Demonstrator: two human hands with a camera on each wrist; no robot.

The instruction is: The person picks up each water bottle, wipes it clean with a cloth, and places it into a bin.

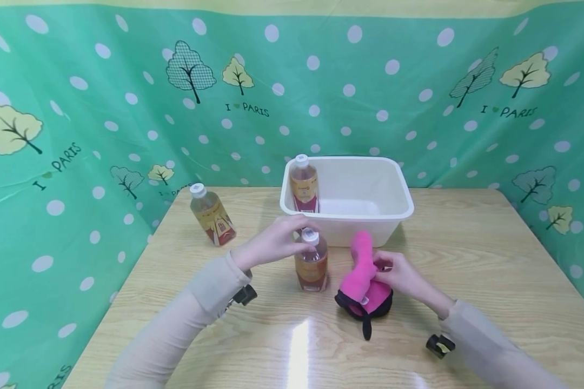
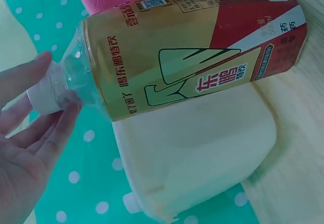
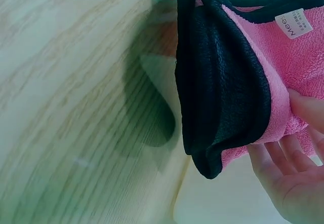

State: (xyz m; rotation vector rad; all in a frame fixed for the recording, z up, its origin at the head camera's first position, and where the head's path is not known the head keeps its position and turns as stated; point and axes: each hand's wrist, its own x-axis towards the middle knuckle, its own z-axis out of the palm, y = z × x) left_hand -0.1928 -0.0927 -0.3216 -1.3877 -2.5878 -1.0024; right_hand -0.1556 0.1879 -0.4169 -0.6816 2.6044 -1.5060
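My left hand (image 1: 292, 237) pinches the white cap of a clear plastic drink bottle (image 1: 312, 270) from above. The bottle is upright in front of the white bin, and its gold and red label (image 2: 202, 57) faces the left wrist view. To its right, my right hand (image 1: 396, 273) pinches the side of a pink terry hair towel (image 1: 360, 281) with black edging. The towel's narrow tail points toward the bin, and its black-trimmed opening (image 3: 228, 82) faces the near side. A white tag (image 3: 293, 24) shows on the fabric, and part of the thumb and fingers grip a fold.
Behind both hands stands a white plastic bin (image 1: 345, 219), holding a similar bottle (image 1: 305, 186) upright at its left end. Another such bottle (image 1: 213, 216) stands at the table's back left. A green dotted curtain (image 1: 331, 81) hangs behind and beside the wooden table (image 1: 467, 254).
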